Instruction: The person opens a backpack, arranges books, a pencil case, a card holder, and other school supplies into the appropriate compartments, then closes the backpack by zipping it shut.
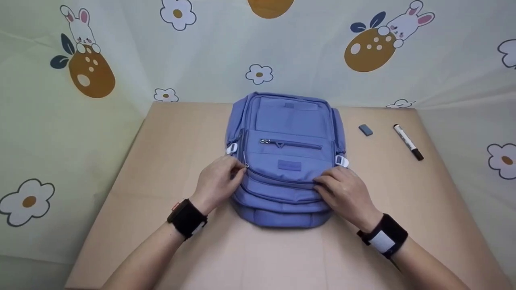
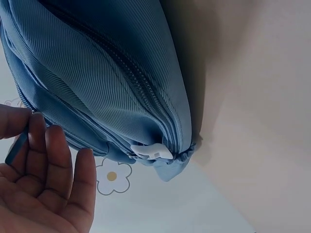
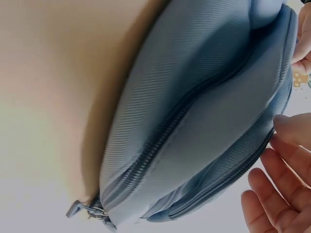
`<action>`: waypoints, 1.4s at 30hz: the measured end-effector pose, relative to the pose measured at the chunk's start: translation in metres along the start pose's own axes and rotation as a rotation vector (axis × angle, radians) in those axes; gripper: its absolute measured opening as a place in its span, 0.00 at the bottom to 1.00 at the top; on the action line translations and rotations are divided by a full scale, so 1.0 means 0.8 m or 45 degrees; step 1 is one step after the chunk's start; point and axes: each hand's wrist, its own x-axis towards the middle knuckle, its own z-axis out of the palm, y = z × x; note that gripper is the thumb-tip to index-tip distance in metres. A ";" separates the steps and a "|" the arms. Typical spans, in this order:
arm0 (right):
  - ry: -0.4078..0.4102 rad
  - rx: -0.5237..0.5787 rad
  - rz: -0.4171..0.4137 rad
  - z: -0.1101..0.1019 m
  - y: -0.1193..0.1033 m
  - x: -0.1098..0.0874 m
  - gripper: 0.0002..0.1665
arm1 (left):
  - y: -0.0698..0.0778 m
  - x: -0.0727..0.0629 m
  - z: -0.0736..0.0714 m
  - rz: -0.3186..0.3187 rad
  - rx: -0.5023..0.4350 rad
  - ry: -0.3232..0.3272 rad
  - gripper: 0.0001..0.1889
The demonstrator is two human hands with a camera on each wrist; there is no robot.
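A blue backpack [image 1: 294, 121] lies on the table with its front pockets facing up and its bottom toward me. At its left side my left hand [image 1: 217, 179] pinches the zipper pull [image 2: 18, 145] between thumb and forefinger, beside a small metal slider [image 1: 247, 165]. Its other fingers are loosely bent in the left wrist view. My right hand [image 1: 348, 193] pinches the zipped edge of the front pocket [image 3: 252, 158] at the right. In the right wrist view, that hand's thumb and forefinger meet at the edge. Another zipper [image 3: 160, 141] curves along the lower pocket.
Right of the backpack, a small grey-blue eraser [image 1: 365, 129] and a black-and-white marker [image 1: 408, 141] lie on the wooden table [image 1: 169, 137]. White buckles [image 1: 342, 161] show at the bag's sides. Patterned cloth [image 1: 217, 44] walls the table at the back and sides.
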 end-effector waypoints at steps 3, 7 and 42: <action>-0.001 0.016 -0.001 0.003 0.000 0.000 0.10 | 0.000 -0.001 -0.001 -0.020 -0.007 -0.003 0.03; -0.042 0.014 0.031 0.008 -0.002 0.002 0.07 | 0.002 -0.001 -0.001 -0.026 0.001 -0.014 0.03; -0.087 0.021 0.066 0.007 -0.004 0.003 0.09 | 0.052 -0.013 0.019 0.177 0.001 -0.047 0.03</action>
